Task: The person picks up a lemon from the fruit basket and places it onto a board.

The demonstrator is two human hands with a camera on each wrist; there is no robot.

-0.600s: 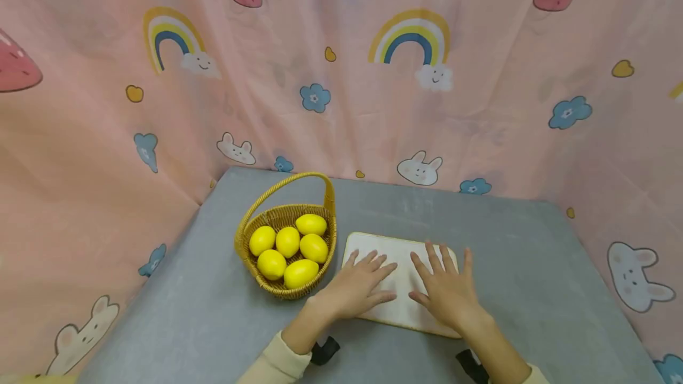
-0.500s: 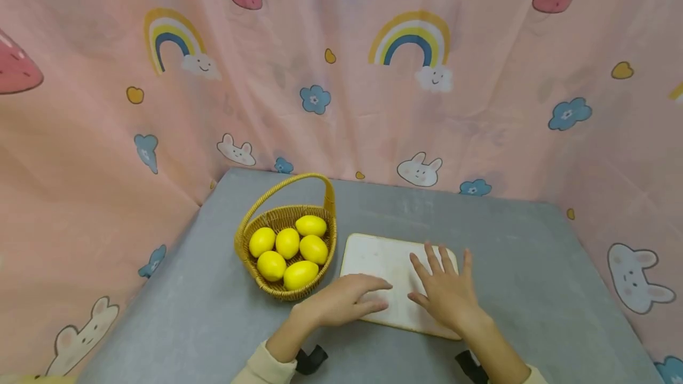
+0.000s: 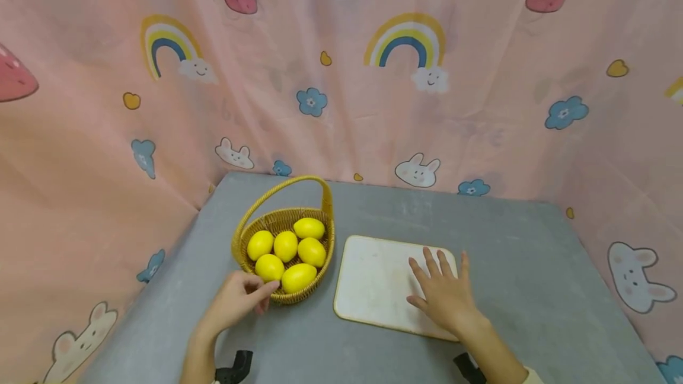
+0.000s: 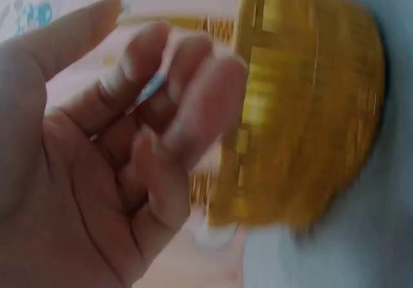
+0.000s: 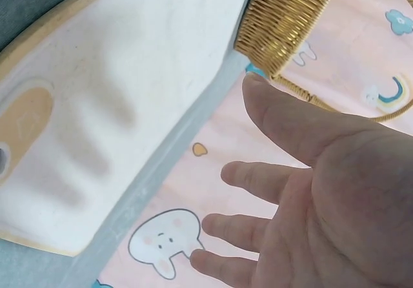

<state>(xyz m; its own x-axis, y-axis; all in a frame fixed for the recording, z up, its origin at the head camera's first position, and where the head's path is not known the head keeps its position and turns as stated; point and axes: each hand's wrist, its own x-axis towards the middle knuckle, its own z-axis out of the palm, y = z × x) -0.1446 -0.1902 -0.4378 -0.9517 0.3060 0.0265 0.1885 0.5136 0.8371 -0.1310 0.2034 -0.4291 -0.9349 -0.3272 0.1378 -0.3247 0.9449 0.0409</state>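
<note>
A person's left hand (image 3: 238, 299) sits at the near rim of a woven yellow basket (image 3: 322, 250) on a grey tabletop (image 3: 507, 236), fingers loosely curled and holding nothing, fingertips right at the wicker; whether they touch it cannot be told; the left wrist view shows the same hand (image 4: 110, 165) with relaxed, bent fingers just beside the blurred basket wall (image 4: 303, 107). The basket carries five yellow lemons (image 3: 286, 246) under an upright arched handle (image 3: 277, 189); it stands just left of a white cutting board (image 3: 373, 280) with a tan edge. The right hand (image 3: 443, 292) rests above the board's right part, fingers straight and spread, gripping nothing; the right wrist view shows that hand (image 5: 303, 204) open over the board (image 5: 116, 101), its shadow falling on the white surface, with a gap visible between palm and board; the basket's ribbed side (image 5: 284, 13) shows beyond the board's far edge. The two hands are well apart, one at the basket, one at the board. A pink curtain (image 3: 341, 64) printed with rainbows, strawberries, rabbits and flowers closes in the table on three sides.
</note>
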